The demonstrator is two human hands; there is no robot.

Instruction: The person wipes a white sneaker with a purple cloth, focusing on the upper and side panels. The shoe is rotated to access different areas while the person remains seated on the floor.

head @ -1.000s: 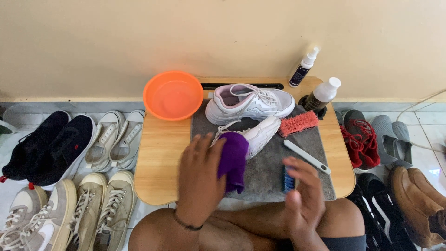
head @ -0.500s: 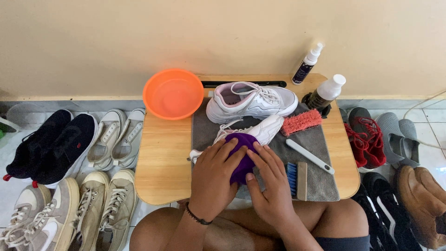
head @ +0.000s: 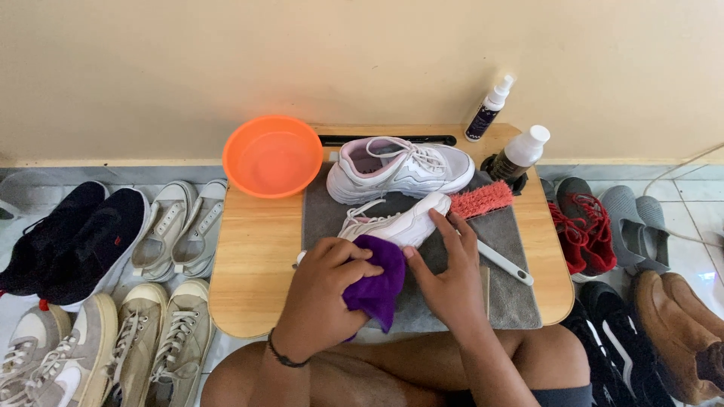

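Our right hand (head: pixel 452 283) has moved onto the white sneaker (head: pixel 396 224), fingers flat, steadying it; left hand (head: pixel 328 290) grips the purple cloth (head: pixel 377 283) for wiping.

Left hand (head: pixel 320 290) clenched, right hand (head: pixel 445 283) spread

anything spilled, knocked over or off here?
Nothing stands out. The orange plastic basin and both bottles stand upright on the wooden table; the left hand presses a purple cloth to the white sneaker, which the right hand steadies.
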